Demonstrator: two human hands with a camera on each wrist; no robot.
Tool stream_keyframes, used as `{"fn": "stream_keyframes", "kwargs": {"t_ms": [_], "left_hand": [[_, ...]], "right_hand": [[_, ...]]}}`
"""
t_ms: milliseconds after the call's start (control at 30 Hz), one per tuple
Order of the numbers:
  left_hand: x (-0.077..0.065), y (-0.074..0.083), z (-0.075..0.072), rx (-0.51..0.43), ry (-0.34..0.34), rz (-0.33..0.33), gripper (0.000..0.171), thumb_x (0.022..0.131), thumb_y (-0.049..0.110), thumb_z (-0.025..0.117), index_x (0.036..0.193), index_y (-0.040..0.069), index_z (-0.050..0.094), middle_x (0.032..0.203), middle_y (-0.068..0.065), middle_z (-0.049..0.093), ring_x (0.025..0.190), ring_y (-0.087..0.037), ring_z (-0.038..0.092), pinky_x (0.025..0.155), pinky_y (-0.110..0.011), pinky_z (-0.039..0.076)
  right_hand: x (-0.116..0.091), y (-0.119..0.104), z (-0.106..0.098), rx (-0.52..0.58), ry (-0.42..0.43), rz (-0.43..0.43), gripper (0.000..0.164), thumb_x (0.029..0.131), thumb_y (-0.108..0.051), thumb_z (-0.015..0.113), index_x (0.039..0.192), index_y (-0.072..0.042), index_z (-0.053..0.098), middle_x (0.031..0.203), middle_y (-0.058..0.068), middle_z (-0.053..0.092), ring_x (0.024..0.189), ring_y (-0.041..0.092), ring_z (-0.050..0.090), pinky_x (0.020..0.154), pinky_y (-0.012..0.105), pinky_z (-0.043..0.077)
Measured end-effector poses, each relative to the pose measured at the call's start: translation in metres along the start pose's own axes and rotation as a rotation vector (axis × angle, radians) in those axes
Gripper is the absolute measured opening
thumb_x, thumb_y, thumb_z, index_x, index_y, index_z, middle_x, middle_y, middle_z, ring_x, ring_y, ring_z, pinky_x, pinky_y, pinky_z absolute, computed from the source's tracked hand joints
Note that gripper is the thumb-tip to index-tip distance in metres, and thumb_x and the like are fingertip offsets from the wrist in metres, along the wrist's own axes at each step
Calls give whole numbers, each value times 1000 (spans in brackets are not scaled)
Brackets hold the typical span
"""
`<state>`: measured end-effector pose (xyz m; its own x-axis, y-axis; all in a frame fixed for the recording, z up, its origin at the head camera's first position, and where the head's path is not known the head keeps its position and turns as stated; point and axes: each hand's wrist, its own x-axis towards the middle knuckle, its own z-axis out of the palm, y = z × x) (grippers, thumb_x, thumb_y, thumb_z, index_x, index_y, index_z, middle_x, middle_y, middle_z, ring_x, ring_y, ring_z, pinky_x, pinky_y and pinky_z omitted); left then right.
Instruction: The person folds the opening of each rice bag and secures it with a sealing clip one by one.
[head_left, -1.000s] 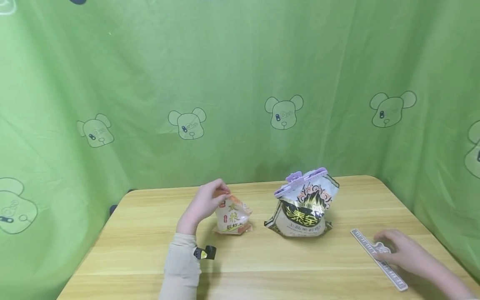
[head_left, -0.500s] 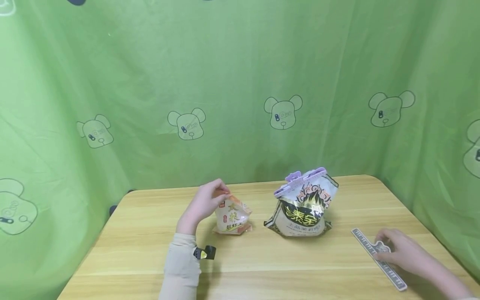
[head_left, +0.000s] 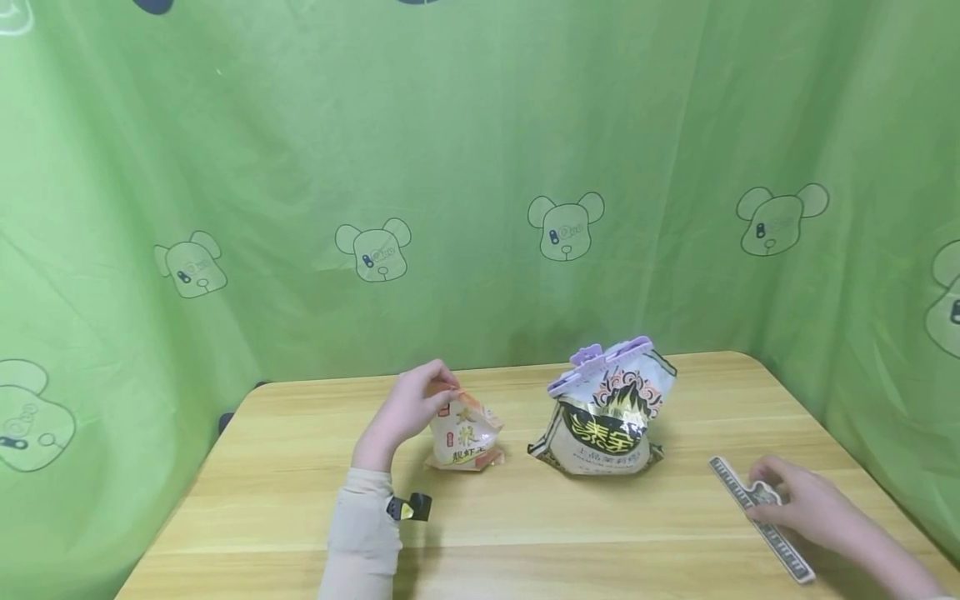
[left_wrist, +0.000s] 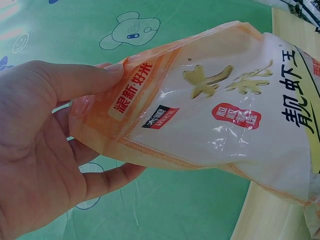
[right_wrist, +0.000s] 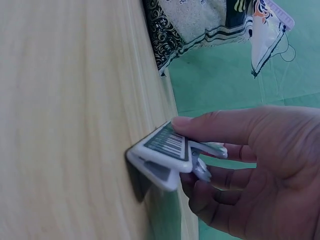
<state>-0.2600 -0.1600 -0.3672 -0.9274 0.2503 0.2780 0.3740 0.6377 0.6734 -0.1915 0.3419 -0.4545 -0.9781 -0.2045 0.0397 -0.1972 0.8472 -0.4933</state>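
My left hand pinches the top edge of a small orange-and-white rice bag, which stands on the table. In the left wrist view the thumb lies over the bag's orange corner, with fingers behind it. At the right, my right hand grips a long bag clip by its raised middle handle. The right wrist view shows the clip tilted on edge at the table, thumb on one side and fingers curled on the other.
A larger rice bag stands between the hands, a purple clip across its folded top. The wooden table backs onto a green curtain with bear faces. A black wrist device sits on the left sleeve.
The clip in my right hand has tilted up onto its edge, and its far end has shifted slightly right. The left hand and both bags have stayed in place.
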Motion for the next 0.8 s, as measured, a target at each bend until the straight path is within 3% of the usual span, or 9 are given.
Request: {"fn": "stream_keyframes", "kwargs": {"t_ms": [133,367,600,800], "left_hand": [[0,0,0,5,2,1,10,82,18,63,88,23,57,93,9,63,96,-10,60,85,-31,51],[1,-1,0,6,-1,1,10,82,18,63,88,22,57,93,9,63,96,-10,61,83,-30,51],[0,-2,0,-7,-4,0,9,83,18,63,88,23,57,94,9,63,98,-11,60,85,-32,51],[1,-2,0,-14,-1,2,10,83,18,63,88,23,56,94,9,63,98,-11,60,86,-32,50]], "right_hand": [[1,2,-2,9,-8,8,50,67,-30,74,104,-5,51,99,20,61,74,18,59,55,28,49],[1,1,-6,52,-21,41,51,70,-29,72,108,-3,49,98,21,60,75,18,59,51,22,50],[3,2,-7,24,52,27,50,71,-30,72,108,-3,52,98,25,60,69,10,57,54,27,50],[5,5,-9,16,95,40,51,75,-31,69,111,-1,50,98,30,59,70,14,56,54,32,50]]}}
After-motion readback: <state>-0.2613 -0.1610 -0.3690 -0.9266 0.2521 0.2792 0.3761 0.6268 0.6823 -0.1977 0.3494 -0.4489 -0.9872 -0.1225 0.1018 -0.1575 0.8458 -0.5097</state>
